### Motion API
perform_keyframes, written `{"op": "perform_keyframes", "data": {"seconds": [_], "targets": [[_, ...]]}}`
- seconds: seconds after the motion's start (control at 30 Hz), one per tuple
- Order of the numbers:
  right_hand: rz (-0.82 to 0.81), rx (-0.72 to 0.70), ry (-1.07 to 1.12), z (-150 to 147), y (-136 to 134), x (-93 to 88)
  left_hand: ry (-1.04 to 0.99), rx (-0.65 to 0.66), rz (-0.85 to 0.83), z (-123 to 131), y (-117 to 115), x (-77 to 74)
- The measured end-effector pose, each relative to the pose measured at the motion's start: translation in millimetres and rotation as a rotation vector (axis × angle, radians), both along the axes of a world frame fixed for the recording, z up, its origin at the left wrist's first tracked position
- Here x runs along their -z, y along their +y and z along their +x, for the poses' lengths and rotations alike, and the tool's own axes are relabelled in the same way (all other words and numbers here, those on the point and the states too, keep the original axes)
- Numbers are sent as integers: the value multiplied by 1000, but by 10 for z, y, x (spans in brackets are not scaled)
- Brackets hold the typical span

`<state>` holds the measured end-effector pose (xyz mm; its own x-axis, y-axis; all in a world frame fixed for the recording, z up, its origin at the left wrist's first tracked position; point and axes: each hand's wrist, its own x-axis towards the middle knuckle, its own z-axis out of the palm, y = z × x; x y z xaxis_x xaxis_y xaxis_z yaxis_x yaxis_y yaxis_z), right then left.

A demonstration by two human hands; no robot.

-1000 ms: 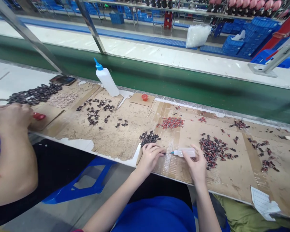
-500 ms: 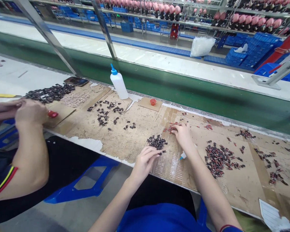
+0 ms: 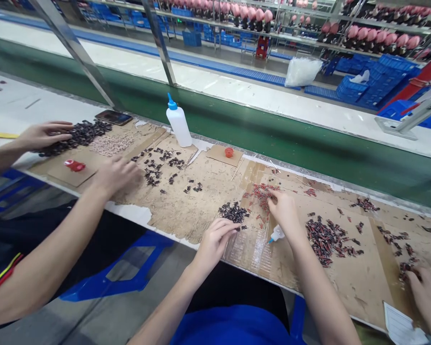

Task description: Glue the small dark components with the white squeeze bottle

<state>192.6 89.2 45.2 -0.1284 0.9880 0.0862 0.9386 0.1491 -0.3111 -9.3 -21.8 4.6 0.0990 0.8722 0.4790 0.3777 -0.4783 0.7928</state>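
Head view | left hand [image 3: 212, 239] pinches small dark part [image 3: 242, 228] | right hand [image 3: 284, 211] at loose, slim red pieces [image 3: 255, 190], grip unclear | step: likely picking; next calls for a single-piece pinch

Left hand [image 3: 214, 239] pinches (right hand [image 3: 284, 210] reaches farther forward).

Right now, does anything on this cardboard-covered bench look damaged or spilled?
Yes: the brown cardboard sheet left of the shiny black parts has a torn front edge, baring white beneath. Slim red pieces lie strewn loosely by the person's right hand.
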Motion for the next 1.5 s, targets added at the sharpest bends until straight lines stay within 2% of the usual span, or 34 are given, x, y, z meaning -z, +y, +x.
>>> {"op": "perform_keyframes", "data": {"seconds": [0.07, 0.2, 0.27, 0.4, 0.6, 0.7, 0.8, 0.93, 1.03, 1.17, 1.3, 1.5], "targets": [[6, -90, -20, -73, 91, -28, -1, 1, -1, 9, 4, -21], [-64, -405, -183, -257, 318, -46, -11, -61, -49, 17, 2, -70], [-86, -479, -275, -326, 390, -30, -19, -105, -61, 14, 4, -94], [-47, -471, -338, -366, 371, 37, -36, -157, -37, 8, 19, -142], [34, -449, -369, -264, 224, 89, -115, -200, -37, 38, 12, -199], [113, -429, -155, -216, 109, 33, -168, -214, -62, 65, -2, -224], [189, -346, 319, -222, -163, -63, -225, -239, -115, 107, -14, -264], [21, -82, 926, -338, -664, -148, -274, -265, -187, 182, -38, -333], [-59, 89, 1194, -456, -918, -157, -285, -255, -197, 226, -68, -371], [-84, 206, 1349, -550, -1030, -150, -281, -246, -183, 256, -102, -398], [-125, 235, 1436, -583, -1069, -136, -289, -242, -178, 280, -122, -421], [-68, 281, 1462, -633, -1181, -87, -274, -236, -165, 329, -186, -468]]}}
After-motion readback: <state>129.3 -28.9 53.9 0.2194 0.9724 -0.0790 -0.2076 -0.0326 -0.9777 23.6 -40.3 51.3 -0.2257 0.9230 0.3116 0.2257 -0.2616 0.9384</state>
